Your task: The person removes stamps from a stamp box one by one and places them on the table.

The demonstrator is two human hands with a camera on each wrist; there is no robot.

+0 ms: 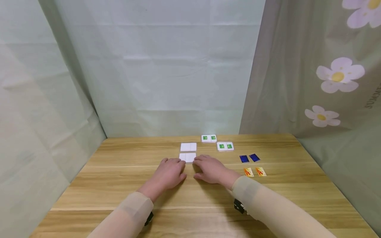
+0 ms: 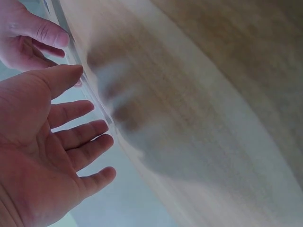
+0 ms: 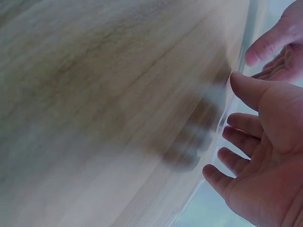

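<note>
In the head view a white flat case [image 1: 187, 157] with a line down its middle lies between my two hands. My left hand [image 1: 170, 172] is at its left near corner, palm down, with the fingertips right at the edge. On the other side my right hand [image 1: 210, 168] has its fingertips at the right edge. Both wrist views show the fingers loosely spread and slightly bent, on the left hand [image 2: 57, 127] and on the right hand [image 3: 265, 137]. Just behind lies a second white case [image 1: 188, 147], also blank.
Two cases with green squares, one farther back [image 1: 209, 138] and one nearer [image 1: 225, 146], lie right of the white ones. Two dark blue squares [image 1: 244, 159] and two orange-yellow pieces [image 1: 248, 172] lie farther right on the wooden table [image 1: 119, 185]. Curtains surround the table.
</note>
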